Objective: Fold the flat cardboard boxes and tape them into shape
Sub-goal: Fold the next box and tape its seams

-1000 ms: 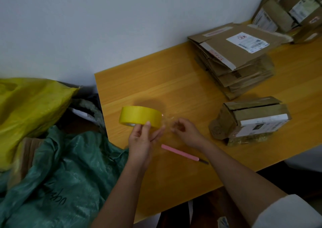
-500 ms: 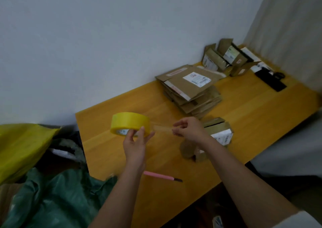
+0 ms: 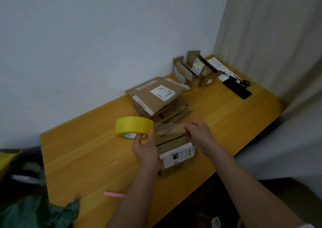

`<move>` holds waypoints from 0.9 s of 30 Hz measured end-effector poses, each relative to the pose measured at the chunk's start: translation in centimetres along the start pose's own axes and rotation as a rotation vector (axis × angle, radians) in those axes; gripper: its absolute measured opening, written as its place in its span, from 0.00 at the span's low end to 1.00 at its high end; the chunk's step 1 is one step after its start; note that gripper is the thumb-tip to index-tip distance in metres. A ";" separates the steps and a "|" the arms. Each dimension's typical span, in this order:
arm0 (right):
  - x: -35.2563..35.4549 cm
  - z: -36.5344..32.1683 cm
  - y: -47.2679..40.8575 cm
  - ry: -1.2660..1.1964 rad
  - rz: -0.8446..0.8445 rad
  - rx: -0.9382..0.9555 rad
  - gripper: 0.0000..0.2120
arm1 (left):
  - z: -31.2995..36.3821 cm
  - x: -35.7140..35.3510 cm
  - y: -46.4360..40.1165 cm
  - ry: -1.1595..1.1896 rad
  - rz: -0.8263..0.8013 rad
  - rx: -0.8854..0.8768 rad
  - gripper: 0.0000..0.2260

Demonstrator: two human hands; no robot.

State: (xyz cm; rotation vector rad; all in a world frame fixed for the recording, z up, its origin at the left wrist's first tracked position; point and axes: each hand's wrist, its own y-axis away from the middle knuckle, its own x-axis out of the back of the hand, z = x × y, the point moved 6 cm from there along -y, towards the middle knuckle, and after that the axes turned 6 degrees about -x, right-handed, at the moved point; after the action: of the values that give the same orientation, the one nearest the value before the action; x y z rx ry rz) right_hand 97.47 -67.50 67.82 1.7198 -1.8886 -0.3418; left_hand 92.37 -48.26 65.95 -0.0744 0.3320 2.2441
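TAPE DRAWN BETWEEN BOTH HANDS ABOVE FOLDED BOX

Left hand (image 3: 145,149): raised above the surface (image 3: 83,158), forearm rising from the lower edge of view, thumb and fingers curled on the yellow tape roll (image 3: 134,127) at its lower rim. Roll held on edge, core facing down and toward the camera.

Right hand (image 3: 198,133): level with the roll, just beside it, forearm entering from the lower right; fingertips pinching the free end of the clear tape strip (image 3: 168,129). Strip stretched taut between roll and fingers.

Folded cardboard box (image 3: 176,155): resting on the surface directly beneath both hands, white label facing the camera.

Stack of flat boxes (image 3: 157,99): farther back near the wall. Open boxes (image 3: 191,70): in the far corner. Pink pen (image 3: 114,194): near the front edge, partly hidden by the left forearm.
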 end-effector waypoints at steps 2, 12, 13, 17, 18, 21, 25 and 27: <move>1.0 0.6 -1.2 0.083 -0.001 0.013 0.11 | -0.8 -1.1 0.6 -0.024 0.066 0.017 0.05; 0.9 3.6 -5.8 0.440 -0.163 0.086 0.16 | -4.7 -1.5 2.0 -0.171 0.360 0.053 0.07; 0.7 4.1 -6.1 0.470 -0.172 0.087 0.16 | -5.1 -1.2 2.3 -0.186 0.392 0.073 0.08; 0.2 5.2 -7.2 0.592 -0.143 0.144 0.18 | -5.3 -0.7 2.5 -0.387 0.337 -0.034 0.06; 0.1 5.2 -7.3 0.620 -0.131 0.160 0.18 | -5.1 -0.8 2.5 -0.439 0.286 -0.080 0.04; -0.1 5.6 -7.3 0.633 -0.107 0.191 0.17 | -4.8 -0.7 2.1 -0.625 0.159 -0.162 0.05; -0.2 5.8 -6.4 0.595 -0.072 0.245 0.14 | -4.5 -0.4 2.2 -0.797 0.064 -0.211 0.11; -0.4 5.8 -6.2 0.568 -0.049 0.260 0.14 | -4.4 -0.5 2.7 -0.880 0.029 -0.275 0.10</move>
State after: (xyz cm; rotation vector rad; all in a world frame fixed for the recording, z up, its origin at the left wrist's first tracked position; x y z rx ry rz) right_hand 99.41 -69.07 59.64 1.7855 -1.5154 0.3611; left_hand 90.37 -51.47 62.37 0.7524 -0.4493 2.1038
